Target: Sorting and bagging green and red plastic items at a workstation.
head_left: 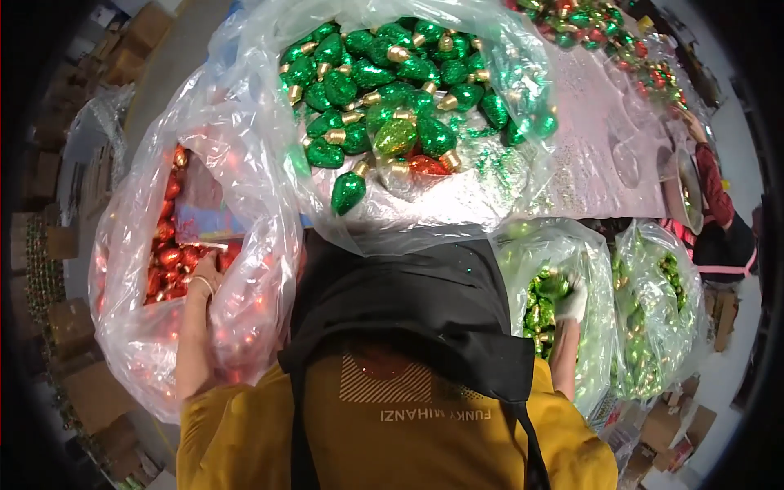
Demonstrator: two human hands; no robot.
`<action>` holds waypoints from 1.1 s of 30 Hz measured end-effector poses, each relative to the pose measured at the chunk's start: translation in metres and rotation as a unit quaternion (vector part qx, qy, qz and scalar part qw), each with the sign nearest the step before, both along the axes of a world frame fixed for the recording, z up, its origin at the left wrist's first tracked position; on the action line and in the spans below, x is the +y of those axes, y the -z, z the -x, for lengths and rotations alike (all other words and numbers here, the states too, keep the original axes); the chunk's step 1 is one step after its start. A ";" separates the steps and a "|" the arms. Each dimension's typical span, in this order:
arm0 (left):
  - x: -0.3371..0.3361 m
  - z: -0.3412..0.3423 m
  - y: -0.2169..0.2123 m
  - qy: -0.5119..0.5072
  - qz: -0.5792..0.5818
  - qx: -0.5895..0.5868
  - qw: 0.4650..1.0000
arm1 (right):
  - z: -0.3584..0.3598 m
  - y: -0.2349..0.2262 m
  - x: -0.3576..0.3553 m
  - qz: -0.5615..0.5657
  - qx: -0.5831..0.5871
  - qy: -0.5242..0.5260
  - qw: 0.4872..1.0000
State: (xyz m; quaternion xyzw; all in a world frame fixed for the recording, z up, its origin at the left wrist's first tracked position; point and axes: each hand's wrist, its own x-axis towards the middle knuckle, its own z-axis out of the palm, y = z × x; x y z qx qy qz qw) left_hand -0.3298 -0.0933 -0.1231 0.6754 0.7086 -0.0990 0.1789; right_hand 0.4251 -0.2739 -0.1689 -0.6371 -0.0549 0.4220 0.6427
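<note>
My left hand point(204, 276) reaches into a clear plastic bag point(122, 245) of glittery red bulb ornaments point(167, 258). Its fingertips are among the red bulbs, so their grip is hidden. On the other side, my right hand point(574, 300), in a white glove, is inside a second bag point(584, 245) of light green bulb ornaments point(539, 314). Its fingers are closed around a blurred green bulb ornament point(555, 285). Between the hands, a large open plastic bag on the table holds dark green bulb ornaments point(371, 75) with gold caps, one light green bulb point(396, 137) and one red bulb point(429, 166).
A third bag of green ornaments point(653, 318) stands at the right. The glitter-strewn table point(596, 139) carries a heap of mixed ornaments point(604, 28) at its far right. Another person point(719, 220) works there beside a pale round container point(684, 192). Cardboard boxes point(98, 396) stand at left.
</note>
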 end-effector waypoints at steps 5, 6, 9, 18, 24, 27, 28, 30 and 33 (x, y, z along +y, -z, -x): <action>0.006 0.086 0.074 -0.012 0.057 -0.021 0.998 | 0.088 -0.149 0.138 0.010 -0.335 -0.318 0.887; 0.012 0.080 0.072 -0.009 0.059 -0.021 0.998 | 0.108 -0.162 0.165 0.047 -0.415 -0.375 0.828; 0.025 0.025 0.024 0.028 0.045 0.017 0.998 | 0.138 -0.159 0.249 0.142 -0.624 -0.418 0.645; 0.009 -0.081 -0.174 0.066 -0.238 -0.194 0.949 | 0.090 -0.109 0.382 0.285 -0.684 -0.436 0.511; 0.064 -0.258 -0.232 0.371 -0.235 -0.298 0.848 | 0.084 -0.089 0.350 0.212 -0.683 -0.476 0.512; 0.105 -0.322 -0.214 0.477 -0.171 -0.279 0.815 | 0.088 -0.095 0.322 0.172 -0.640 -0.462 0.589; 0.119 -0.342 -0.203 0.492 -0.149 -0.248 0.821 | 0.089 -0.096 0.314 0.152 -0.614 -0.453 0.628; 0.140 -0.368 -0.184 0.513 -0.127 -0.212 0.822 | 0.091 -0.099 0.305 0.168 -0.604 -0.447 0.638; 0.152 -0.384 -0.167 0.533 -0.108 -0.135 0.829 | 0.094 -0.100 0.298 0.191 -0.583 -0.442 0.654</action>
